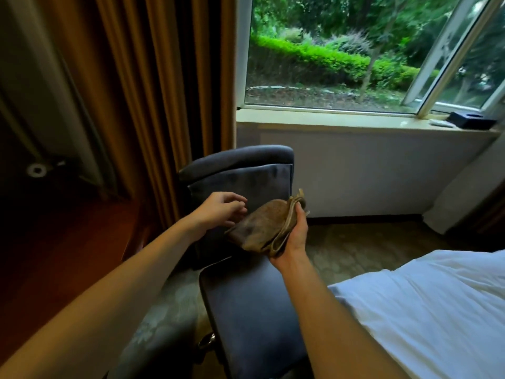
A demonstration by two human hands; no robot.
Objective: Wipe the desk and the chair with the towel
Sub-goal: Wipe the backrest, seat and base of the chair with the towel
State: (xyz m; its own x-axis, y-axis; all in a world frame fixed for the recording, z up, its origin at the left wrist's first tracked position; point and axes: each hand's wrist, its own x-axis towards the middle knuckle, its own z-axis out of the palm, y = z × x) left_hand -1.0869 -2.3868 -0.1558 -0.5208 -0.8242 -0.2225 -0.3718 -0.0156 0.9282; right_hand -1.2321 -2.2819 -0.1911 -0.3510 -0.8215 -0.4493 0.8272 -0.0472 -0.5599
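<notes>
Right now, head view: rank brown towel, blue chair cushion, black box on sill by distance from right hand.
1. Brown folded towel: held in the right hand.
2. Blue chair cushion: just behind it, left.
3. Black box: far right, on the windowsill.

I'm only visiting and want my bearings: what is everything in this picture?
chair: one, blue-grey, centre
cushion: one, blue, on the chair
towel: one, brown, held above the chair
desk: one, reddish-brown, left
window: one, white-framed, top right, one pane open
curtain: one, orange-brown, left of the window
box: one, black, on the windowsill
bed: one, white sheet, lower right
hands: two; left hand beside the towel, fingers loosely curled; right hand grips the towel
</notes>
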